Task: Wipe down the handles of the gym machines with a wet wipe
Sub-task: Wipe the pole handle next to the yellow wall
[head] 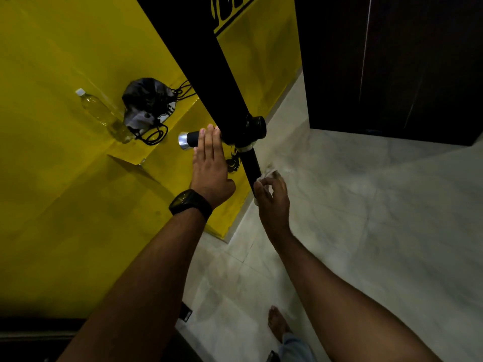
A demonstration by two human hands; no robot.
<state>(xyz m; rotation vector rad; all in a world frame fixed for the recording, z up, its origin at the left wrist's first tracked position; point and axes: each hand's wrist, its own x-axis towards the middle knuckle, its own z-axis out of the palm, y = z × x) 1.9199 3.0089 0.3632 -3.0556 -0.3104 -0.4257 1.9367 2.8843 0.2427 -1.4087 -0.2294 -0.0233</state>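
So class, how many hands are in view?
2: left hand flat on the silver-capped handle; right hand holding a wipe at the lower handle.

Cam: just one, head-worn, wide-angle (straight lines bow twd the edges).
Position: up on the person's head, above & behind both forearms, which run in from the bottom edge.
Facing: fwd & steeply down. Pale floor (366,205) fills the rt side, yellow surface (65,178) the lt.
Range: close. L hand (211,163) & R hand (271,197) sit mid-frame, near the lens.
Centre: black handle (192,139) under the flat L hand; R hand pinches a wet wipe (269,173) at the lower bar (251,163).
Bottom edge: bare foot (278,322) in shot, so the view there drops almost straight down.
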